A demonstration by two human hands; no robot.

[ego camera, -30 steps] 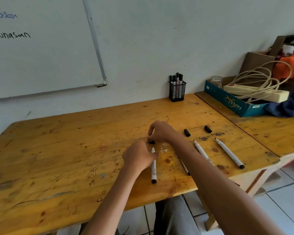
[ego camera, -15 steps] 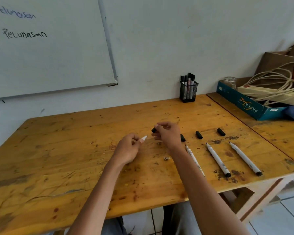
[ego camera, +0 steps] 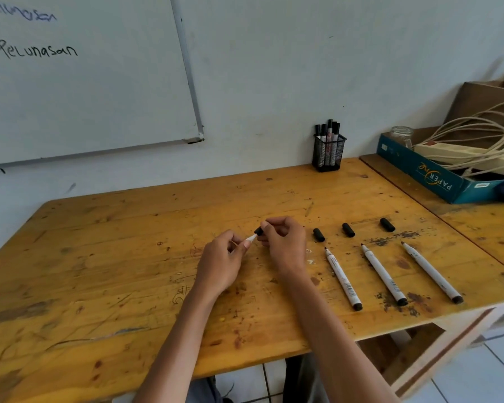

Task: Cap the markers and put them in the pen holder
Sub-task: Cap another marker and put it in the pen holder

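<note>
My left hand grips a white marker; only its front end pokes out between the fingers. My right hand pinches a black cap right at that marker's tip. Three uncapped white markers lie side by side on the wooden table to the right of my hands. A loose black cap lies above each one. The black mesh pen holder stands at the table's back edge by the wall, with several capped markers in it.
A whiteboard with writing hangs on the wall at the left. On the adjoining table to the right sit a blue paper box with a power strip and coiled cables, a glass jar and a cardboard box.
My left hand lifted the marker off the table and my right hand picked up a cap. The two have come together, cap against the marker's tip. The view shifted left.
</note>
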